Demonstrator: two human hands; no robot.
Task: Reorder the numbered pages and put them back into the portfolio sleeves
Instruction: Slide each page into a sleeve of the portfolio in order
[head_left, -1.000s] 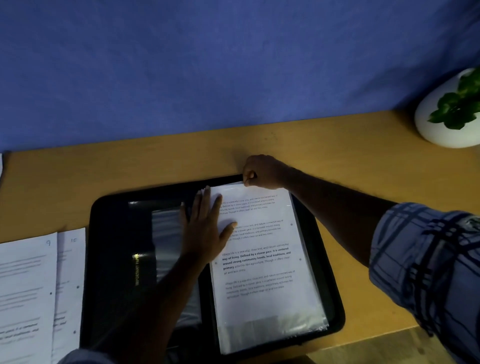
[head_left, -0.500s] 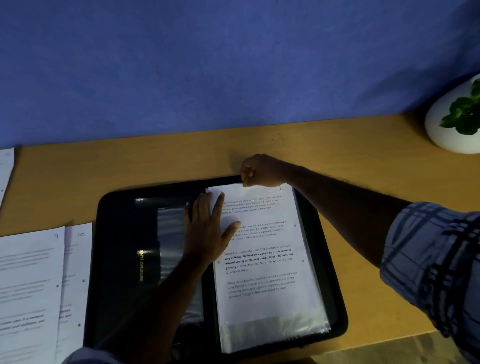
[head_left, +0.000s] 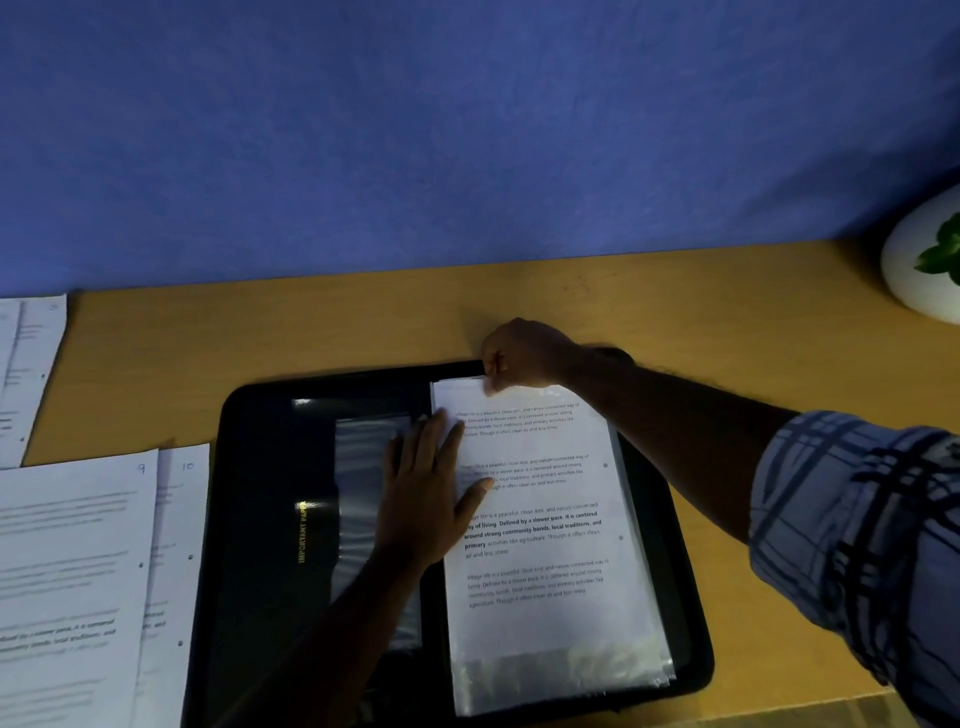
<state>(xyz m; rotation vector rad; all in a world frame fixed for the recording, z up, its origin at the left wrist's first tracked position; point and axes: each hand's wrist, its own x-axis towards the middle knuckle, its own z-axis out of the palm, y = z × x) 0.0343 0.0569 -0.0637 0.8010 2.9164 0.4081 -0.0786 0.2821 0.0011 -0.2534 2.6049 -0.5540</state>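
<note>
While left hand (head_left: 426, 499) lies flat, fingers straight, across the left edge of the page (head_left: 540, 519) in its clear sleeve (head_left: 561, 675) on the right half of the open black portfolio (head_left: 260, 519), right hand (head_left: 524, 353) pinches the page's far edge, fingertips mostly hidden. Loose pages (head_left: 78, 571) marked 9 and 10 lie left, cut off, print blurred.

1. Setting: an office workstation or study carrel.
2. Desk (head_left: 727, 312): a pale wood-grain top. Its far edge meets a blue fabric partition (head_left: 467, 130) of the kind that screens workstations.
3. Far right corner: a white rounded planter (head_left: 906, 280) with green leaves, partly cut off by the frame.
4. Left edge: printed sheets (head_left: 67, 571) with punched holes, two of them hand-numbered 9 and 10.
5. Near edge, centre: an open black portfolio (head_left: 260, 519) with gold lettering, holding a typed page (head_left: 545, 519) in a clear sleeve.
</note>
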